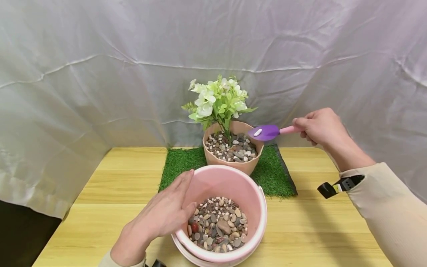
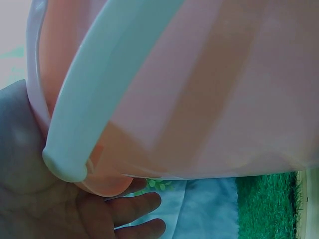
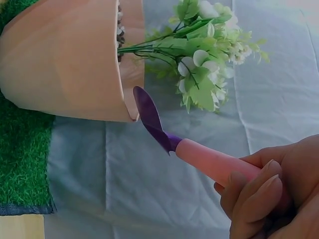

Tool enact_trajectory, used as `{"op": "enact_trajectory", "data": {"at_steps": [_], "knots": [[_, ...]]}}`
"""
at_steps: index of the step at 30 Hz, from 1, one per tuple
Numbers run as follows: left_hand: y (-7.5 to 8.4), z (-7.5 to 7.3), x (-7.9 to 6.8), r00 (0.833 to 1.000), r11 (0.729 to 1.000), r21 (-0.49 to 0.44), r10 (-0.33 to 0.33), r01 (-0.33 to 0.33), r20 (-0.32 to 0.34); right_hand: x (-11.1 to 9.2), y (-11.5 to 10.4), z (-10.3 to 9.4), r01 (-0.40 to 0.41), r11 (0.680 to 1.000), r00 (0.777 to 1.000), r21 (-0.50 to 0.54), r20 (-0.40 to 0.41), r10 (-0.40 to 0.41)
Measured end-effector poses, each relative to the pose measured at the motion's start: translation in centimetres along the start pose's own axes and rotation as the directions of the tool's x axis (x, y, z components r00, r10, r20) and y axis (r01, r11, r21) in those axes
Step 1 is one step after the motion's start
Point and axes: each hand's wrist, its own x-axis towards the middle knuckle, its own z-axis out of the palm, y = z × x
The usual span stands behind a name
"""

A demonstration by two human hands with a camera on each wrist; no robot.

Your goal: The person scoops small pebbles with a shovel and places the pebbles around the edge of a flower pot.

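My right hand [image 1: 321, 126] grips the pink handle of a small garden trowel [image 3: 214, 162]. Its purple blade [image 1: 267, 133] hovers at the right rim of the flowerpot [image 1: 230, 163], bearing a white pebble [image 1: 258, 132]. White artificial flowers [image 1: 220, 98] rise from pebbles [image 1: 240, 152] inside that pot. Against the left rim of a pink bucket [image 1: 227, 178] rests my left hand [image 1: 163, 211], fingers straight and thumb over the rim. Mixed pebbles [image 1: 220, 226], including a red one, lie in the bucket. In the left wrist view, the white bucket handle [image 2: 99, 84] hangs beside the palm.
A green turf mat [image 1: 273, 178] lies under the flowerpot on the wooden table [image 1: 110, 185]. Behind it hangs a grey cloth backdrop [image 1: 133, 92]. The bucket stands just in front of the pot.
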Motion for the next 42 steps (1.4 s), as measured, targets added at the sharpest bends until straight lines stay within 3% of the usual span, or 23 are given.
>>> {"op": "enact_trajectory", "data": {"at_steps": [12,19,25,33,42], "knots": [[-0.1,-0.1,-0.1,1.0,1.0,-0.005,-0.005,0.005,-0.002,1.1,-1.4,1.7,0.042,0.993,0.999,-0.107,0.001,-0.042],[-0.1,0.0,-0.1,1.0,1.0,-0.001,-0.01,0.01,0.002,3.1,-3.9,2.0,0.006,0.999,0.996,-0.045,0.088,-0.002],[-0.2,0.0,-0.1,1.0,1.0,-0.004,-0.015,0.015,0.002,3.5,-4.4,1.6,-0.028,1.0,0.993,-0.012,0.116,0.029],[-0.1,0.0,-0.2,1.0,1.0,-0.007,-0.014,0.014,0.006,2.5,-3.6,1.5,-0.002,1.0,0.992,0.01,0.125,0.001],[-0.1,0.0,-0.1,1.0,1.0,-0.002,-0.01,0.01,0.002,-1.6,-2.4,1.5,0.069,0.996,0.998,0.065,-0.002,-0.069]]}}
